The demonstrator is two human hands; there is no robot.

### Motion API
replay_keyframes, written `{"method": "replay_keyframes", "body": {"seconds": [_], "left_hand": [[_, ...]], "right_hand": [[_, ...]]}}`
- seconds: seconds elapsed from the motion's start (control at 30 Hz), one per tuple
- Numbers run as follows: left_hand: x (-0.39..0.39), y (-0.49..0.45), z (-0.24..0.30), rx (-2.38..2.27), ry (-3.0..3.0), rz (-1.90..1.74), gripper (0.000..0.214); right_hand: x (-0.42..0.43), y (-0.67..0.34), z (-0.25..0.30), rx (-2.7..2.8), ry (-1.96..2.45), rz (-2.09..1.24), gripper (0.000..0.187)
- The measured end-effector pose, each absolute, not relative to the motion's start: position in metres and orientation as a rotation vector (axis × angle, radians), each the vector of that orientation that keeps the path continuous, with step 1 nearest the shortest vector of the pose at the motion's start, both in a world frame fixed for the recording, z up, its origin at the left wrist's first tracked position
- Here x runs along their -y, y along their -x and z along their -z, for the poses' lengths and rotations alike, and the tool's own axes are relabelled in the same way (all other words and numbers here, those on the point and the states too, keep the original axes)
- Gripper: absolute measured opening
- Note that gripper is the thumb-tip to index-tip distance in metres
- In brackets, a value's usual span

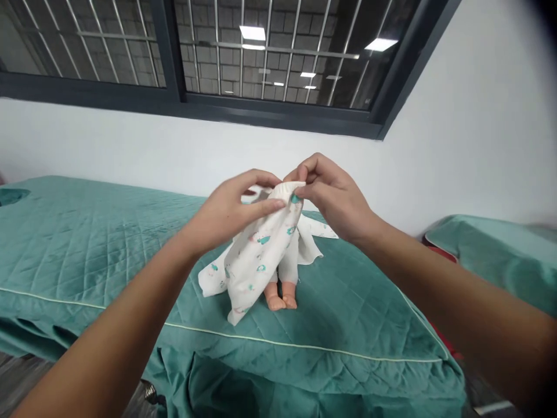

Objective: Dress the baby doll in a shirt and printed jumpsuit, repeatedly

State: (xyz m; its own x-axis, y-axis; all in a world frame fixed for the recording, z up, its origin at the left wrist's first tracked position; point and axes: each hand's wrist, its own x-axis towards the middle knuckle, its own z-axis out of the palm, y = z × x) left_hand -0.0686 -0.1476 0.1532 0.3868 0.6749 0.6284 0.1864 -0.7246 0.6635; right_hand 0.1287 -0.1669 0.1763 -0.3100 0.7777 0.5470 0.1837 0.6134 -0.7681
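Between my hands hangs a pair of white baby pants (pixel 256 255) printed with small green and pink figures, its gathered waistband uppermost. My left hand (pixel 243 203) pinches the waistband's left side between thumb and fingers. At the right corner of the band, my right hand (pixel 333 194) grips the cloth with thumb and fingertips. Behind the pants, a doll (pixel 287 290) lies on the green quilted bed cover, bare feet toward me, white cloth on its legs. Its head and upper body are hidden. A matching printed white garment (pixel 311 238) spreads out on both sides of the doll.
The green quilted cover (pixel 108 249) drapes over the bed's front edge. A white wall (pixel 130 145) and a dark-framed barred window (pixel 278 110) stand behind it. Another green-covered surface (pixel 509 249) with red beneath is at the right.
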Motion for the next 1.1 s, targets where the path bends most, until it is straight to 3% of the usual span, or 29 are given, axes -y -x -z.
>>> {"method": "replay_keyframes", "body": {"seconds": [0.27, 0.33, 0.47, 0.67, 0.8, 0.9, 1.1], "left_hand": [[0.12, 0.072, -0.142, -0.588, -2.053, -0.442, 0.026], [0.115, 0.07, -0.14, -0.559, -1.999, -0.44, 0.025], [0.114, 0.053, -0.13, -0.534, -1.765, -0.768, 0.016], [0.127, 0.028, -0.115, -0.56, -1.653, -1.006, 0.016], [0.128, 0.027, -0.116, -0.646, -1.749, -1.019, 0.021], [0.123, 0.032, -0.114, -0.615, -1.661, -0.909, 0.023], [0.123, 0.041, -0.084, -0.514, -1.703, -0.228, 0.037]], "right_hand": [[0.17, -0.172, -0.16, 1.606, 0.884, -0.865, 0.013], [0.169, -0.185, -0.15, 1.604, 0.987, -0.827, 0.015], [0.17, -0.187, -0.125, 1.853, 1.223, -0.832, 0.023], [0.176, -0.163, -0.116, 2.093, 1.159, -0.608, 0.024], [0.175, -0.155, -0.113, 1.879, 1.117, -1.039, 0.032], [0.17, -0.154, -0.103, 1.627, 1.079, -1.223, 0.031], [0.162, -0.162, -0.091, 1.173, 0.861, -1.344, 0.029]]}}
